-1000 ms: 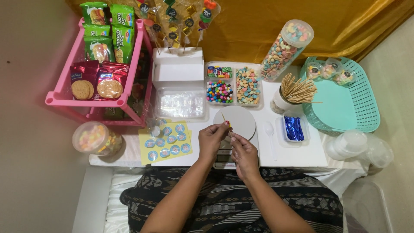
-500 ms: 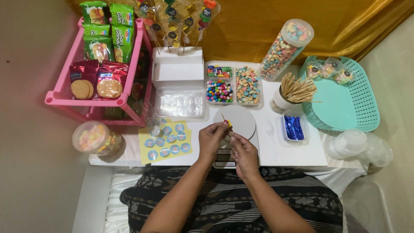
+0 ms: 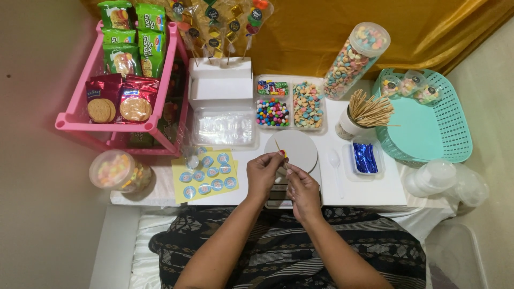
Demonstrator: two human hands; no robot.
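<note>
Thin wooden skewer (image 3: 279,149) pinched by left hand (image 3: 263,175) at frame centre, over round grey scale plate (image 3: 297,149); long axis tilted toward upper left. Right hand (image 3: 303,191) fingertips pressed together at lower end, just beside.

A white table (image 3: 375,190) stands against a golden-yellow curtain (image 3: 332,32), with plain beige floor (image 3: 37,187) at the left.

Both hands, left hand (image 3: 262,175) and right hand (image 3: 302,191), meet over the table's near edge, the round plate (image 3: 294,147) just behind them. Sticker sheet (image 3: 206,175) lies to their left, spoon (image 3: 334,163) and foil-strip tray (image 3: 365,159) right; the sectioned candy box (image 3: 289,101) sits beyond the plate
</note>
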